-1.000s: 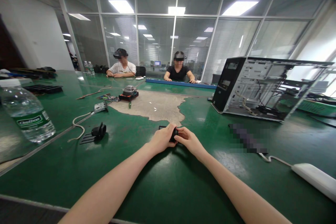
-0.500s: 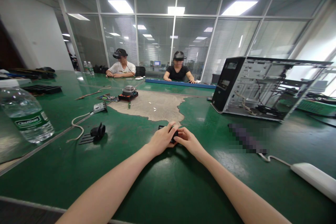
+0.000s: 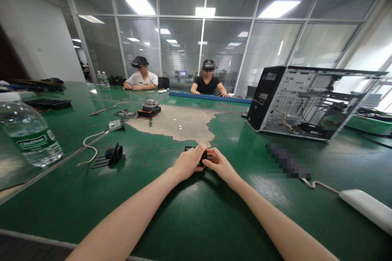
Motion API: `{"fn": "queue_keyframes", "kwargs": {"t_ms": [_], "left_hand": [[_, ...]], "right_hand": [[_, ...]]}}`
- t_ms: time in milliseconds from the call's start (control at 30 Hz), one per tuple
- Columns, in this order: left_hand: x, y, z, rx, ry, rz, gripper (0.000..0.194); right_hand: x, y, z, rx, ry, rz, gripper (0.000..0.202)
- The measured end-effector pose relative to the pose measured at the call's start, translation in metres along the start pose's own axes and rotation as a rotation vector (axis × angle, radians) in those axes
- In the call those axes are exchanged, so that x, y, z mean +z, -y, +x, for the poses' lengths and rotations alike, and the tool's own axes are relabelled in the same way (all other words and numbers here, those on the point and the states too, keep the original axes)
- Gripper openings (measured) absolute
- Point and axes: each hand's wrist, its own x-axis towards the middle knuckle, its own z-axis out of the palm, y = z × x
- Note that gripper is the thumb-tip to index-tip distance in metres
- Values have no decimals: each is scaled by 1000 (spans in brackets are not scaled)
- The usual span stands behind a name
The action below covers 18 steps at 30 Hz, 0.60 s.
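Both my hands are closed around a small black part just above or on the green table, in the middle of the view. My left hand covers most of it from the left and above. Fingers and thumb of my right hand grip its right side. A dark frame-like edge of the part shows past my left knuckles; the rest is hidden, so its kind cannot be told. To the left lies a black plastic piece with a round collar and several long prongs.
An opened computer case stands at right, near a dark pixelated object and a white power strip. A water bottle is at left. A fan-topped cooler sits farther back. Two people sit across the table.
My left fingers have shifted slightly on the black part, their tips now lower and drawn together. Everything else looks the same.
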Motion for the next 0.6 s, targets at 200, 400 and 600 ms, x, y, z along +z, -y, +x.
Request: {"fn": "queue_keyframes", "kwargs": {"t_ms": [200, 400, 600], "left_hand": [[1, 2, 0, 38, -39, -28, 49], [3, 4, 0, 64, -58, -36, 50], [3, 5, 0, 73, -52, -51, 49]], "right_hand": [[2, 4, -2, 0, -24, -20, 23], [0, 1, 2, 22, -67, -81, 31], [-1, 3, 1, 40, 6, 34, 29]]}}
